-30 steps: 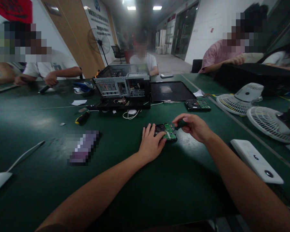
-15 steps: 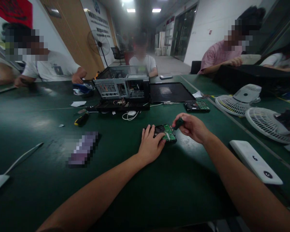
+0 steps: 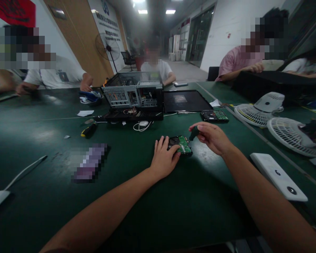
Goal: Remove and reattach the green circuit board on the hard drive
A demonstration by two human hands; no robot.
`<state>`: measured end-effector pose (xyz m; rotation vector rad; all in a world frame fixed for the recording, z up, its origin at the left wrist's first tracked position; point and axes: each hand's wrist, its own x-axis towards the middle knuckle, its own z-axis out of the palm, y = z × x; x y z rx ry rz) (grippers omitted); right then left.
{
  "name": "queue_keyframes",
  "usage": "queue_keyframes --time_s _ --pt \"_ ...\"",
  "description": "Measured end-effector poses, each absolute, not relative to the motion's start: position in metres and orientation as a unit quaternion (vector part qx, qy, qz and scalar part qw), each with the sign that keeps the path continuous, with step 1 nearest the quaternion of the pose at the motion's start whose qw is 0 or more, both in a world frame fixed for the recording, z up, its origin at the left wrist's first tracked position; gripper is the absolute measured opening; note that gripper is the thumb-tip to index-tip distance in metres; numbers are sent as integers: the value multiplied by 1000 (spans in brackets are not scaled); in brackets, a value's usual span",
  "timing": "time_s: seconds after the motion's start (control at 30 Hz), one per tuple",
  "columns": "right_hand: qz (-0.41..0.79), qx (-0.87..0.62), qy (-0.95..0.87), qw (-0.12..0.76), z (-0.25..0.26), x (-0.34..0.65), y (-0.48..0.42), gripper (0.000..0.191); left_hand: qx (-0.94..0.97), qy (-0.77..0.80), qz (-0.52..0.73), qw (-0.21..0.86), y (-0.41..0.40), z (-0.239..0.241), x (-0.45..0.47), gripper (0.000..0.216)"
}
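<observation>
A hard drive [image 3: 183, 144] lies on the green table with its green circuit board facing up. My left hand [image 3: 163, 156] steadies it, fingers across its left part and the thumb along the near side, hiding that part of the drive. Pinched in my right hand [image 3: 209, 137] is a screwdriver [image 3: 193, 134] with a dark green handle. Its shaft slants down to the right edge of the board; whether the tip sits in a screw is too small to tell.
Beyond the drive stands an opened computer case [image 3: 133, 96], a black side panel [image 3: 186, 100] beside it. A second hard drive [image 3: 215, 116], a white fan [image 3: 252, 112] and a white power bank [image 3: 279, 176] are to the right. A yellow-black screwdriver [image 3: 89, 130] lies left. Several people sit around.
My right hand has shifted slightly, and the screwdriver's handle now stands more upright and shows more below the fingers. My left hand and the hard drive stay in place.
</observation>
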<state>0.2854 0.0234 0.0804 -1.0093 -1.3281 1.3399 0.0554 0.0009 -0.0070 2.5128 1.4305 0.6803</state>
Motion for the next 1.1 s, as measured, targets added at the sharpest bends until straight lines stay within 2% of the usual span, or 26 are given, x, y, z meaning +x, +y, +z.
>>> queue_keyframes --time_s 0.23,0.4,0.77,1.1 --pt "592 -392 -511 485 78 287 25 12 843 482 222 85 1 -6 55 35" --pt "583 -393 -539 465 77 287 24 20 842 484 222 81 1 -6 56 35" --pt "532 -422 -604 418 89 290 20 20 842 484 220 90 1 -4 55 35" --pt "617 -392 -532 427 83 289 22 17 842 482 222 93 1 -4 55 34"
